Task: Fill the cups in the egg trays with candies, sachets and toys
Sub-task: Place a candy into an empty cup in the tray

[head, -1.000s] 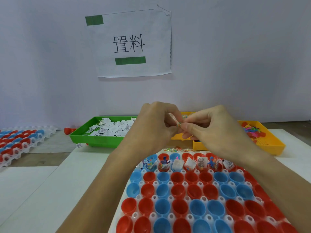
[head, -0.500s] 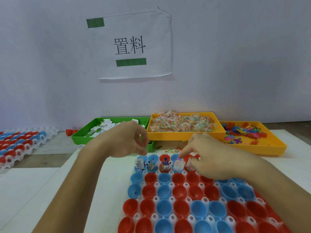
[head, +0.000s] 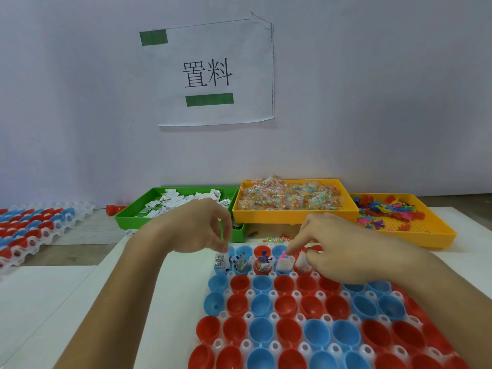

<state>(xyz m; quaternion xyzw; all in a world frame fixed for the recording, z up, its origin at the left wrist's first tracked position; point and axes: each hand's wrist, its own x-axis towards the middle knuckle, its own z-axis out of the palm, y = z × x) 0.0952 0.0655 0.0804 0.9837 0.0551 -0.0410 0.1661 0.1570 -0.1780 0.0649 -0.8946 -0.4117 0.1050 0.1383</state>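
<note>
Head view now looks down on the egg tray (head: 306,326), whose red and blue cups are mostly bare; only the far row holds sachets, toys and candy. Behind it stand the green tray (head: 127,219) of sachets, the middle yellow tray (head: 292,215) of candies and the right yellow tray (head: 436,235) of toys. A second ago both hands met in the air over the trays, working one small piece between them; since then they have parted and dropped to that far row. The left hand (head: 197,230) hovers with thumb and fingertips pinched together above the corner cup, though what it pinches is too small to tell. The right hand (head: 343,251) points its forefinger down beside a pink toy (head: 283,254), its other fingers loosely curled and seemingly holding nothing. Likely this row is being topped up, with the bare rows still waiting.
</note>
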